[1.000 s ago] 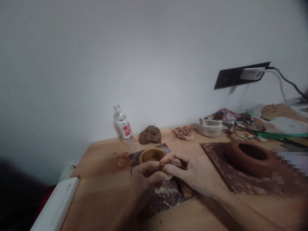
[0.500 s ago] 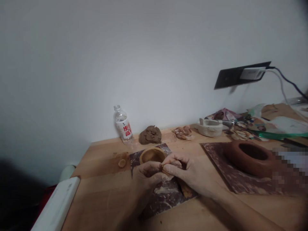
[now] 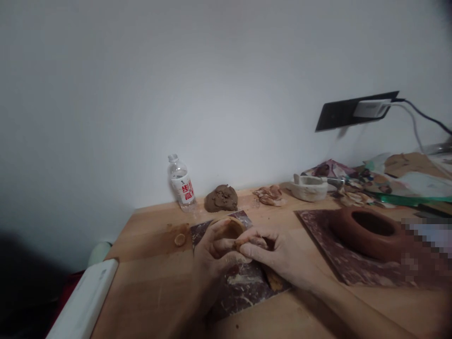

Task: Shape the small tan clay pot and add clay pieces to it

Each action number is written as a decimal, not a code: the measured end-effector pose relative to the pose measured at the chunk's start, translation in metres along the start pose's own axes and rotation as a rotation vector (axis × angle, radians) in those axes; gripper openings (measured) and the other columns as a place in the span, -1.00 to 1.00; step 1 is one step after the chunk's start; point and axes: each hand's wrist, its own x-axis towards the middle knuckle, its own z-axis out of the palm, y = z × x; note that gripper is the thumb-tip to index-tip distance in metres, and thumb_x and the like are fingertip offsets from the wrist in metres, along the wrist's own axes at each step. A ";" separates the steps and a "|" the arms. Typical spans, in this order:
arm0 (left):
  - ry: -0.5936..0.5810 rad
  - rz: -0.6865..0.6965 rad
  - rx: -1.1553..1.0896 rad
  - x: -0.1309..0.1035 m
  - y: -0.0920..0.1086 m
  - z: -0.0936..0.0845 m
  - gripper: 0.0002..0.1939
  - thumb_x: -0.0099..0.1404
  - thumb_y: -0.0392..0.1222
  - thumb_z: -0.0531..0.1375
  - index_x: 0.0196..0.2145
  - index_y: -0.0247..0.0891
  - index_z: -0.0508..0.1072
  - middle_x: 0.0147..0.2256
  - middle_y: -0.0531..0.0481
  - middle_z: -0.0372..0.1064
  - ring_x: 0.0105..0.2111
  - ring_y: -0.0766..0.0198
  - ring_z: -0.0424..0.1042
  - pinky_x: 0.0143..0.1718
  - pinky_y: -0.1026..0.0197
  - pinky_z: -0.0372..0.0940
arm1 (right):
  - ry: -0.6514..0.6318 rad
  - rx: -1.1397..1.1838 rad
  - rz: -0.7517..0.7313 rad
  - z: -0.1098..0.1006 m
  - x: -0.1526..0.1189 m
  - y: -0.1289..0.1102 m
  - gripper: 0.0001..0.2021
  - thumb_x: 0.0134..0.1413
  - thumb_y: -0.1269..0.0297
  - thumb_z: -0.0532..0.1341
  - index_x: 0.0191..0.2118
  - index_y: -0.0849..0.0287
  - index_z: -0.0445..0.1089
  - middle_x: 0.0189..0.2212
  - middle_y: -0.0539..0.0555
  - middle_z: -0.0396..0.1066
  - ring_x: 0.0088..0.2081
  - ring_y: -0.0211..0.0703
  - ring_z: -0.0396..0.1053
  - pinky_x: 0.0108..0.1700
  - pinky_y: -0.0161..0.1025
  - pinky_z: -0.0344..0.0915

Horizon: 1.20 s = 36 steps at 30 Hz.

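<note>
My left hand [image 3: 213,249] and my right hand [image 3: 264,245] meet at the fingertips, just in front of a yellowish-brown clay bowl [image 3: 229,229]. Between their closed fingers is a small piece of clay [image 3: 240,243], mostly hidden by the thumbs. Part of the bowl's near and left side is covered by my left fingers; whether they touch it I cannot tell. Under the bowl lies a dark, clay-smeared board [image 3: 243,294]. Beside my right wrist, a flat yellowish-brown clay piece [image 3: 275,281] rests on this board.
At the back stand a water bottle [image 3: 181,186], a lump of brown clay [image 3: 221,198], clay scraps [image 3: 270,195] and a pale bowl [image 3: 308,188]. To the right, a large reddish clay ring [image 3: 367,233] sits on another board [image 3: 318,235]. A small round disc [image 3: 180,240] lies left.
My left fingers have lifted and spread slightly over the bowl's left side. My right hand stays in nearly the same place, its fingertips still pinched together.
</note>
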 end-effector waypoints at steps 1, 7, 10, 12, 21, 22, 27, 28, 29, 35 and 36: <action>0.000 -0.001 -0.002 0.000 0.000 0.000 -0.25 -0.10 -0.21 0.44 0.08 -0.22 0.35 -0.39 -0.08 0.58 -0.52 0.19 0.52 -0.56 0.29 0.32 | 0.000 -0.003 0.008 0.000 0.000 0.000 -0.80 -0.02 0.15 0.26 -0.39 0.18 0.49 -0.57 -0.03 0.37 -0.52 -0.28 0.27 -0.49 -0.34 0.22; 0.000 -0.006 -0.005 0.001 -0.002 -0.002 -0.21 -0.14 -0.19 0.46 0.08 -0.21 0.34 -0.38 -0.08 0.58 -0.54 0.20 0.51 -0.60 0.31 0.29 | -0.004 -0.007 -0.012 0.001 0.000 -0.003 -0.83 -0.02 0.18 0.25 -0.44 0.18 0.44 -0.64 -0.08 0.25 -0.58 -0.33 0.16 -0.55 -0.37 0.10; -0.006 -0.011 -0.010 0.002 -0.002 -0.002 -0.22 -0.14 -0.20 0.46 0.06 -0.22 0.34 -0.40 -0.07 0.58 -0.61 0.27 0.46 -0.63 0.33 0.25 | -0.024 -0.005 -0.025 0.001 0.001 -0.005 -0.84 -0.01 0.18 0.24 -0.44 0.18 0.44 -0.65 -0.09 0.21 -0.58 -0.34 0.13 -0.56 -0.38 0.08; -0.014 -0.015 -0.013 0.003 -0.002 -0.003 -0.22 -0.14 -0.21 0.45 0.07 -0.21 0.34 -0.42 -0.05 0.57 -0.64 0.30 0.43 -0.64 0.34 0.23 | -0.039 0.014 -0.042 0.000 0.000 -0.005 -0.85 -0.01 0.20 0.24 -0.41 0.17 0.45 -0.63 -0.09 0.22 -0.57 -0.33 0.15 -0.55 -0.38 0.09; -0.010 -0.040 -0.012 0.004 -0.002 -0.009 -0.15 -0.14 -0.27 0.44 0.14 -0.19 0.28 -0.43 -0.05 0.57 -0.57 0.15 0.51 -0.60 0.26 0.32 | -0.102 0.116 -0.054 0.000 0.000 -0.008 -0.93 0.00 0.30 0.25 -0.43 0.15 0.44 -0.58 -0.08 0.30 -0.54 -0.34 0.22 -0.49 -0.39 0.18; -0.008 -0.041 -0.012 0.004 -0.003 -0.009 -0.16 -0.14 -0.27 0.44 0.13 -0.19 0.29 -0.43 -0.05 0.57 -0.56 0.14 0.51 -0.59 0.26 0.32 | -0.108 0.123 -0.056 0.000 0.000 -0.009 -0.94 0.00 0.32 0.24 -0.44 0.14 0.43 -0.60 -0.10 0.27 -0.55 -0.35 0.20 -0.50 -0.40 0.16; -0.013 -0.042 -0.022 0.004 -0.003 -0.009 -0.18 -0.13 -0.30 0.43 0.12 -0.22 0.31 -0.41 -0.06 0.58 -0.58 0.18 0.49 -0.62 0.29 0.29 | -0.111 0.138 -0.097 0.002 0.000 -0.011 -0.91 0.02 0.40 0.21 -0.47 0.14 0.39 -0.57 -0.10 0.28 -0.54 -0.36 0.22 -0.49 -0.42 0.21; -0.014 -0.041 -0.027 0.004 -0.003 -0.009 -0.18 -0.13 -0.30 0.43 0.12 -0.23 0.31 -0.40 -0.07 0.58 -0.59 0.20 0.49 -0.62 0.30 0.29 | -0.113 0.134 -0.104 0.003 0.000 -0.010 -0.90 0.03 0.40 0.20 -0.47 0.13 0.39 -0.56 -0.10 0.30 -0.52 -0.35 0.24 -0.47 -0.42 0.23; -0.015 -0.040 -0.033 0.004 -0.003 -0.009 -0.19 -0.14 -0.31 0.43 0.11 -0.22 0.32 -0.40 -0.07 0.58 -0.60 0.22 0.48 -0.63 0.31 0.28 | -0.117 0.131 -0.106 0.003 0.000 -0.010 -0.90 0.04 0.40 0.20 -0.46 0.13 0.39 -0.55 -0.09 0.32 -0.50 -0.34 0.27 -0.45 -0.41 0.25; -0.029 -0.038 -0.080 0.006 -0.004 -0.011 -0.16 -0.17 -0.32 0.45 0.11 -0.21 0.32 -0.35 -0.09 0.58 -0.56 0.20 0.50 -0.64 0.33 0.29 | -0.116 0.093 -0.029 -0.003 0.000 -0.009 -0.86 -0.04 0.29 0.30 -0.29 0.10 0.49 -0.31 -0.01 0.46 -0.27 -0.21 0.41 -0.23 -0.32 0.33; -0.031 -0.035 -0.090 0.006 -0.004 -0.012 -0.16 -0.16 -0.32 0.45 0.11 -0.20 0.32 -0.35 -0.09 0.58 -0.55 0.19 0.51 -0.63 0.32 0.31 | -0.122 0.073 -0.020 -0.004 -0.001 -0.009 -0.85 -0.05 0.26 0.31 -0.28 0.10 0.50 -0.29 0.01 0.46 -0.25 -0.19 0.41 -0.21 -0.30 0.33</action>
